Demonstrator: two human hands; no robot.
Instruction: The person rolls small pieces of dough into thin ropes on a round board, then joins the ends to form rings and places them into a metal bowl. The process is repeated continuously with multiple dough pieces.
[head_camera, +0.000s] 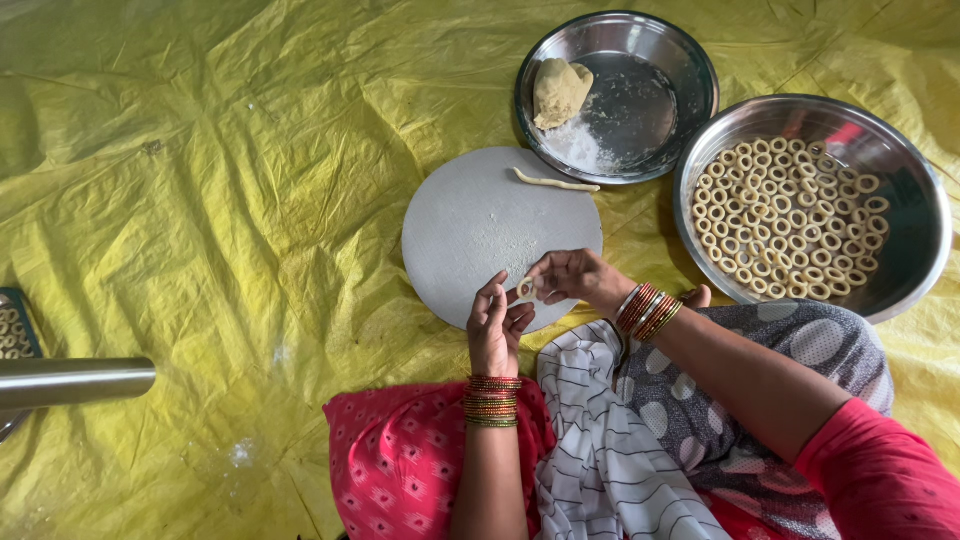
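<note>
Both hands meet over the near edge of the round grey rolling board, which lies on the crinkled yellow plastic sheet. Between them is a small pale dough ring, pinched by the fingertips of the left hand and the right hand; each hand is closed on the ring, fingers curled, thumbs pressing inward.

To do this well, the two ends of the thin strip want to overlap only slightly and be pressed just enough to seal, without flattening the loop. A light, even pinch should keep the ring round and matching the others.

At the board's far edge lies a thin rolled dough strip, apart from the hands. Beyond it sits a round steel plate holding a beige lump of dough and a dusting of white flour. To the right of the board, a wide steel bowl carries many finished small dough rings in a single layer. A steel cylinder pokes in at the sheet's left edge.
</note>
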